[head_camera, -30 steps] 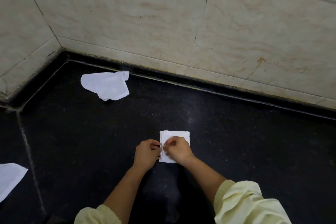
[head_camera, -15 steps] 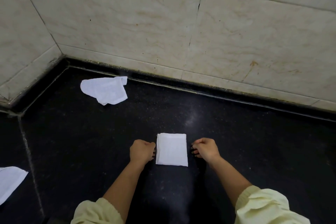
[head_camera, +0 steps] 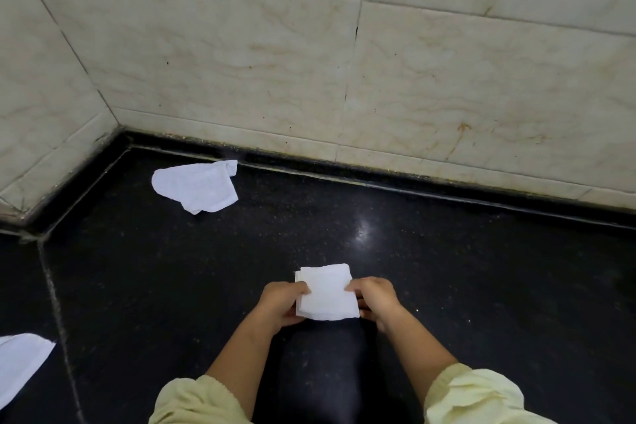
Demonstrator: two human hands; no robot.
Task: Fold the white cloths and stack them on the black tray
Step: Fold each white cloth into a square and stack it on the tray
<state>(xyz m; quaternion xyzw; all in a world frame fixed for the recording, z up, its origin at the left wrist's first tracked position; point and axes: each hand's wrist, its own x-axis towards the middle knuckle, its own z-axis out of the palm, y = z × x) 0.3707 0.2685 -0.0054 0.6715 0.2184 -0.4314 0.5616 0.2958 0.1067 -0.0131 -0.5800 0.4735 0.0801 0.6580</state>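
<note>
A small folded white cloth is held between both hands just above the black speckled surface. My left hand grips its left edge with thumb on top. On the opposite edge my right hand pinches it the same way. A crumpled, unfolded white cloth lies far left near the wall corner. Another white cloth shows partly at the left frame edge. No separate black tray can be told apart from the black surface.
Cream marble-look wall tiles rise behind the surface and along the left, meeting at a corner. A raised black rim runs along the wall's foot. A pale seam crosses the surface at left. Pale yellow sleeves cover my forearms.
One second ago both hands pressed on the folded cloth; then they drew apart to its sides, leaving it flat. Now both hands have closed on its edges and hold it.
</note>
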